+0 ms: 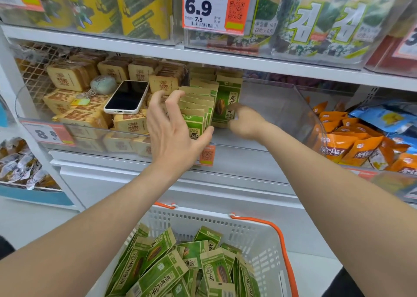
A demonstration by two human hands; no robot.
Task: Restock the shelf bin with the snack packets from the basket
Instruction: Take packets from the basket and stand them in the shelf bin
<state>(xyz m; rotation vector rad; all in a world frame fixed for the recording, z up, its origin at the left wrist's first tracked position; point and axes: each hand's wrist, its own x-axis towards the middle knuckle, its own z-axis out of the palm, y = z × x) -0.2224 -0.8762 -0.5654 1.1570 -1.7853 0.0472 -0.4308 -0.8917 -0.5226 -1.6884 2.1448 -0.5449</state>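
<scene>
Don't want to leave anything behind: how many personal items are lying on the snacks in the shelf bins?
2. A phone lies screen up on the tan packets; a keyring with a pale green ball sits just left of it. More could be hidden under packets.

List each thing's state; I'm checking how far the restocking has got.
left hand: fingers spread, steadying packet row
right hand: holds one upright packet, blurred
shelf bin: partly filled, right half bare
basket: holds many loose packets
phone: screen dark, lying on tan packets
</scene>
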